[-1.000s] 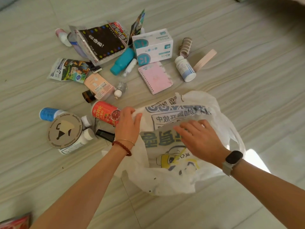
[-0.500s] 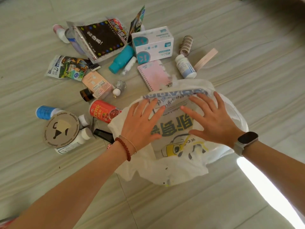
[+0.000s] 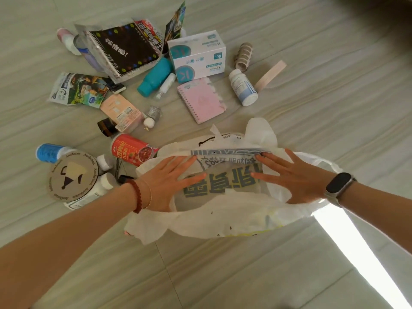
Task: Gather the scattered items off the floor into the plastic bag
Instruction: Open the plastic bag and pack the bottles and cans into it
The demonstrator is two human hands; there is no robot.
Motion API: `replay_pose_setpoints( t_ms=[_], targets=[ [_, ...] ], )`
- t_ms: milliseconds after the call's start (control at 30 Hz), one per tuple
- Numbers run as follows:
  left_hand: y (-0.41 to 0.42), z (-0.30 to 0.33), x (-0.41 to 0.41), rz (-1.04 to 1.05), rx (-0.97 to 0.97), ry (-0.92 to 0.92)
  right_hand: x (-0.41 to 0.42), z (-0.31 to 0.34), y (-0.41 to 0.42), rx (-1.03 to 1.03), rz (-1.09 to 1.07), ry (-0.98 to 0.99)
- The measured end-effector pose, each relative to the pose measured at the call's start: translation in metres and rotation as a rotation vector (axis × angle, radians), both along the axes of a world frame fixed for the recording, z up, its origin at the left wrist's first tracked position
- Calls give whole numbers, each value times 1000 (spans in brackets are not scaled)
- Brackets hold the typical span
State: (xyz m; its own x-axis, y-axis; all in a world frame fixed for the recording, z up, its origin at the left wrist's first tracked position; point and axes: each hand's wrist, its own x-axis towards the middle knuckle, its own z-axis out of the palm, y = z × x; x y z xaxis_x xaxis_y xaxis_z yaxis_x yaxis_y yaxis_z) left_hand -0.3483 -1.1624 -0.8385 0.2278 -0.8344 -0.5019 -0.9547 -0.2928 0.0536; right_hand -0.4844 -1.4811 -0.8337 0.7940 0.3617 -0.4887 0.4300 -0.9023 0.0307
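Observation:
A white printed plastic bag [image 3: 223,217] lies crumpled on the floor in front of me. My left hand [image 3: 169,181] presses flat on its left part with straight fingers. My right hand [image 3: 292,177] lies flat on its right part, fingers spread. Scattered beyond the bag are a red can [image 3: 131,149], a pink spiral notebook [image 3: 200,100], a white pill bottle [image 3: 243,86], a teal bottle [image 3: 155,76], a white-and-teal box [image 3: 197,55] and a round grey lid [image 3: 72,175].
Farther left and back lie snack packets [image 3: 78,89], a black packet [image 3: 124,50], a peach box [image 3: 121,112], a brown jar [image 3: 106,127], a blue-capped bottle [image 3: 48,152], a tape roll [image 3: 244,55] and a wooden stick [image 3: 270,74]. Bright sunlight strikes the floor at lower right.
Both hands went from gripping the bag's edge to lying flat on it, and they have spread apart, stretching the bag wider. The near rim has folded up.

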Motion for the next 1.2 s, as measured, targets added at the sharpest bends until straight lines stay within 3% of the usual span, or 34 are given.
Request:
replay_pose_setpoints(
  t_ms=[67, 167, 233, 333, 467, 633, 733, 833, 900, 1033, 1133, 1200],
  targets=[
    [-5, 10, -6, 130, -223, 95, -6, 1, 4, 113, -85, -43],
    [-11, 15, -13, 337, -722, 15, -8, 4, 17, 336, -155, -461],
    [-15, 17, -23, 402, -830, -55, -11, 7, 28, 396, -161, -655],
    [-15, 11, -40, 391, -744, -158, -16, 8, 38, 409, -189, -679],
    [-13, 4, -51, 438, -432, -173, -19, 4, 36, 329, -322, -357],
    [-13, -21, -46, 394, -319, -131, -16, -14, 25, 158, -362, -48],
    [-7, -28, -40, 312, -254, -133, -14, -17, 22, 64, -352, 15],
    [-14, -21, -33, 361, -220, -79, -5, -7, 26, 87, -404, 24],
    [-20, -4, -32, 444, -307, 19, 0, 5, 36, 139, -431, -108],
    [-15, 24, -37, 501, -928, -93, 15, 28, 65, 269, -307, -523],
    [4, 31, -33, 616, -1024, -159, 43, 44, 98, 393, -144, -660],
    [27, 26, -23, 724, -961, -160, 68, 50, 126, 395, -51, -563]
  ],
)
